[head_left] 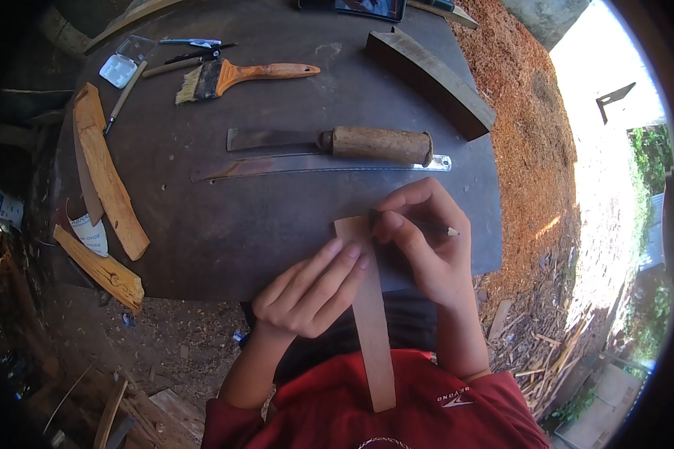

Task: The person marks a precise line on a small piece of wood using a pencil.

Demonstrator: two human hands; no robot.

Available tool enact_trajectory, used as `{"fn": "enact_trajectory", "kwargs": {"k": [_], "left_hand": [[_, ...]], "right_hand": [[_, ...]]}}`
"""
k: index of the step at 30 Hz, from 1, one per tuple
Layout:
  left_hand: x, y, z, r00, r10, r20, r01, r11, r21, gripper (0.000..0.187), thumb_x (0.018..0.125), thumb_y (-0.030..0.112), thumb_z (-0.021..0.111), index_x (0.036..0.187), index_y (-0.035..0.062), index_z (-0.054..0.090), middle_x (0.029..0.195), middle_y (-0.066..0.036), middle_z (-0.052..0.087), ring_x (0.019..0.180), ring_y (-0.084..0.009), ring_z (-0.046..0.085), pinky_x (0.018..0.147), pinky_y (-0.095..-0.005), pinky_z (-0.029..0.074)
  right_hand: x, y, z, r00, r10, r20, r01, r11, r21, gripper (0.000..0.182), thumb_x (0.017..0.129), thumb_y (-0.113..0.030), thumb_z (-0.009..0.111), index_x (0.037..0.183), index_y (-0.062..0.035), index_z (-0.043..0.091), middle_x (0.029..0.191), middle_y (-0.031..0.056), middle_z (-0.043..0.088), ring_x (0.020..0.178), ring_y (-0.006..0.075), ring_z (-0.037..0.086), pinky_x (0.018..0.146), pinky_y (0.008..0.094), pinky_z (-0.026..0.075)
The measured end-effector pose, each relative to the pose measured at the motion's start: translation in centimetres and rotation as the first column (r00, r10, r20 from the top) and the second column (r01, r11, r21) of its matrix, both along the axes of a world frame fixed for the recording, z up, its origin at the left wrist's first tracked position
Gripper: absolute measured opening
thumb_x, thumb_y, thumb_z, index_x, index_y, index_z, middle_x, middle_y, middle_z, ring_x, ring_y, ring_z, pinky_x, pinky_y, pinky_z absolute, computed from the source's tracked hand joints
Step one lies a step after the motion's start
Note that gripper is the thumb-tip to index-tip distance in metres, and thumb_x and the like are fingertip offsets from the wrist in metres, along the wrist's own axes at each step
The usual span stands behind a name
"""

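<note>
A thin, pale wooden strip (372,322) lies with its upper end on the dark tabletop and its lower part reaching past the edge over my lap. My left hand (314,288) presses its outstretched fingertips onto the strip; its thumb is hidden. My right hand (430,247) pinches a dark pencil (451,231) between thumb and forefinger, close beside the strip's upper end. One sharpened tip points right, away from the strip. Beyond both hands lie a chisel (382,144) with a thick wooden handle and a thin metal strip (322,165) with a hole at its end.
A paintbrush (269,72), a small white case (118,70) and pens (191,43) lie at the far left. Carved wood pieces (106,165) line the left edge near sandpaper (90,233). A long block (430,82) sits far right. Sawdust (532,172) covers the ground beyond.
</note>
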State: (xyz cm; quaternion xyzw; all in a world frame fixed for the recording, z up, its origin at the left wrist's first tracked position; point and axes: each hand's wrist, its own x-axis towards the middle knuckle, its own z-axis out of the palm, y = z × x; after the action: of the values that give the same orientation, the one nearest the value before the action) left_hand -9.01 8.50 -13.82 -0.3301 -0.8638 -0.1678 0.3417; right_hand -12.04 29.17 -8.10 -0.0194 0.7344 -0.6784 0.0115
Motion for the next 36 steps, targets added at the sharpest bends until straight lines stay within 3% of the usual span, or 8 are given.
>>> {"fn": "enact_trajectory", "kwargs": {"k": [16,22,25,31,34,36], "left_hand": [[-0.1,0.0,0.6,1.000,-0.016,0.021,0.016,1.000,-0.014,0.020,0.097,0.017,0.074,0.115,0.0203,0.082,0.120,0.005,0.079,0.108,-0.0132,0.077,0.079,-0.0219,0.060],[0.1,0.1,0.7,0.998,-0.028,0.058,0.029,0.999,-0.015,0.024,0.097,0.012,0.070,0.117,0.0193,0.082,0.121,0.004,0.079,0.109,-0.0139,0.078,0.081,-0.0237,0.061],[0.4,0.2,1.1,0.997,-0.025,0.072,0.027,0.999,-0.017,0.025,0.096,0.010,0.070,0.117,0.0192,0.082,0.120,0.004,0.079,0.108,-0.0140,0.078,0.081,-0.0242,0.061],[0.1,0.2,0.4,1.000,0.005,0.006,-0.005,1.000,-0.022,0.024,0.092,0.017,0.082,0.115,0.0223,0.081,0.119,0.006,0.080,0.108,-0.0132,0.078,0.077,-0.0243,0.059],[0.2,0.0,0.5,1.000,0.001,0.026,-0.001,1.000,-0.029,0.024,0.092,0.018,0.082,0.115,0.0223,0.081,0.119,0.006,0.079,0.107,-0.0133,0.078,0.076,-0.0234,0.059],[0.1,0.0,0.1,1.000,-0.004,0.019,0.004,1.000,-0.015,0.022,0.096,0.017,0.076,0.117,0.0196,0.080,0.122,0.005,0.079,0.109,-0.0127,0.077,0.077,-0.0208,0.058]], "right_hand": [[-0.4,0.5,0.0,1.000,0.004,0.013,-0.002,0.996,-0.093,0.011,0.102,-0.007,0.066,0.109,0.0024,0.066,0.094,0.0063,0.072,0.085,0.0101,0.068,0.078,0.0273,0.054],[-0.3,0.6,-0.3,0.999,-0.036,-0.008,0.033,0.981,-0.192,0.011,0.103,-0.008,0.065,0.109,0.0019,0.066,0.095,0.0059,0.071,0.086,0.0103,0.068,0.077,0.0271,0.054],[-0.1,0.7,0.4,0.997,-0.041,0.071,0.059,0.963,-0.262,0.011,0.104,-0.008,0.065,0.109,0.0007,0.067,0.094,0.0048,0.071,0.087,0.0095,0.067,0.076,0.0260,0.054],[0.3,1.1,0.2,0.998,-0.041,0.058,0.053,0.973,-0.226,0.009,0.102,-0.005,0.066,0.107,0.0021,0.066,0.093,0.0050,0.070,0.082,0.0087,0.066,0.070,0.0243,0.052],[0.3,0.6,0.2,0.997,-0.070,0.044,0.077,0.974,-0.211,0.010,0.101,-0.005,0.066,0.107,0.0023,0.066,0.091,0.0057,0.070,0.080,0.0096,0.067,0.070,0.0242,0.052],[0.1,0.7,0.1,0.997,-0.068,0.047,0.076,0.977,-0.200,0.009,0.101,-0.004,0.065,0.108,0.0024,0.066,0.092,0.0063,0.071,0.081,0.0101,0.067,0.070,0.0244,0.052]]}}
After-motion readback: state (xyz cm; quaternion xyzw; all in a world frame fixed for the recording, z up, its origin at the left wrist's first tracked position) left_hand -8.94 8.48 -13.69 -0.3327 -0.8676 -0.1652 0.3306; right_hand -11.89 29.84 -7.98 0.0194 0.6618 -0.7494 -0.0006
